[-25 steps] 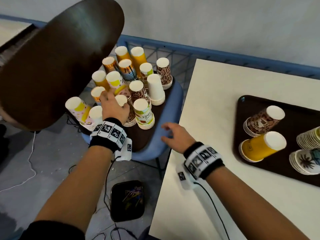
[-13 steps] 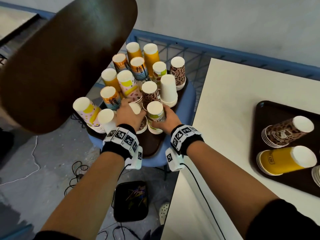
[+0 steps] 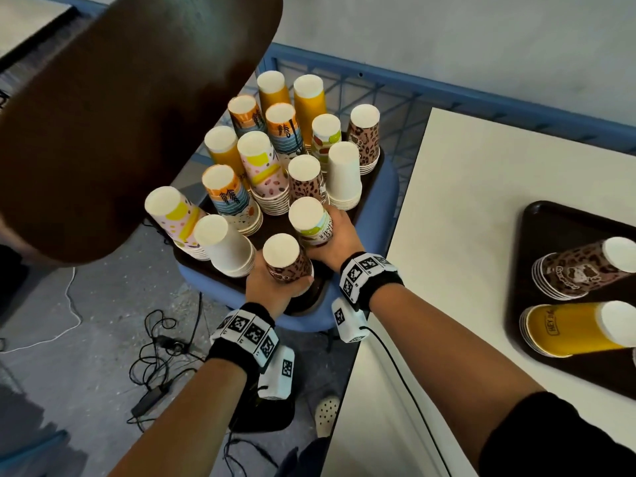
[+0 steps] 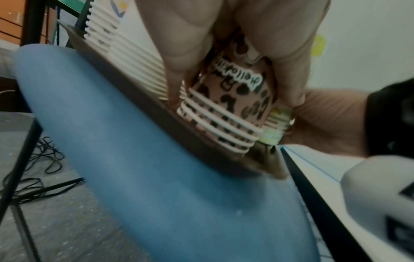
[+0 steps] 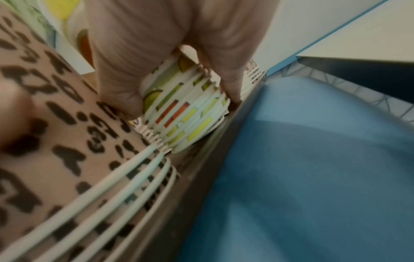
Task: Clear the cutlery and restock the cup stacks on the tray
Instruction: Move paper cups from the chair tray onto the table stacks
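Observation:
Several stacks of upside-down paper cups stand on a dark tray point(image 3: 311, 297) on a blue chair point(image 3: 382, 201). My left hand point(image 3: 275, 280) grips a leopard-print cup stack point(image 3: 287, 259) point(image 4: 233, 109) at the tray's near edge; the stack tilts, its rims raised off the tray on one side. My right hand point(image 3: 339, 232) grips a green-and-white printed cup stack point(image 3: 311, 222) point(image 5: 186, 113) just behind it. On the white table point(image 3: 457, 253) at right a second dark tray point(image 3: 537, 215) holds a leopard stack point(image 3: 581, 270) and a yellow stack point(image 3: 578, 328) lying on their sides.
The chair's dark backrest point(image 3: 113, 108) looms over the left of the cups. A blue rail point(image 3: 413, 84) runs along the wall behind. Cables point(image 3: 161, 349) and a dark box lie on the grey floor below my arms. The table edge sits close to the chair's right side.
My right hand left the table edge and took hold of the green-and-white stack. My left hand drew the leopard stack toward the tray's near edge and tipped it.

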`<control>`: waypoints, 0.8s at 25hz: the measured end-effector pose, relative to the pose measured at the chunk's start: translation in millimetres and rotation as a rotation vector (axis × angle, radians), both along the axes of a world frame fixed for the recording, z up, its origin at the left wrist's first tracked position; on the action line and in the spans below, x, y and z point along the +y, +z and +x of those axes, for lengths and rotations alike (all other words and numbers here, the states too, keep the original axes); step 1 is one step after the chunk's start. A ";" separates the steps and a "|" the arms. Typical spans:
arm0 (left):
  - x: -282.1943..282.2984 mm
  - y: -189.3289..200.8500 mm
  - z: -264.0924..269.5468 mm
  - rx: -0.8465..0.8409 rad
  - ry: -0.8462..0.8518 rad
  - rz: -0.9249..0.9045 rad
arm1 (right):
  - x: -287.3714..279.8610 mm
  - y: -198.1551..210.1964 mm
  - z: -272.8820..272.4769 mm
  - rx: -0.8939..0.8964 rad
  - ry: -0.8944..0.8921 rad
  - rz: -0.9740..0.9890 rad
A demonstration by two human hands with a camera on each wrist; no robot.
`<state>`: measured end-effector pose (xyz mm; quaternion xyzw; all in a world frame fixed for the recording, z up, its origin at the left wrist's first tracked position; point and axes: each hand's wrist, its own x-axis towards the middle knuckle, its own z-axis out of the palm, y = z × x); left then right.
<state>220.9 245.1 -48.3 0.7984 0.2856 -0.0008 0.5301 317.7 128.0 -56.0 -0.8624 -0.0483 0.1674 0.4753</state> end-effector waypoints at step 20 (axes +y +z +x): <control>-162.2 101.3 -6.2 -0.288 -0.481 -0.255 | -222.0 99.8 -134.1 -0.362 -0.599 0.353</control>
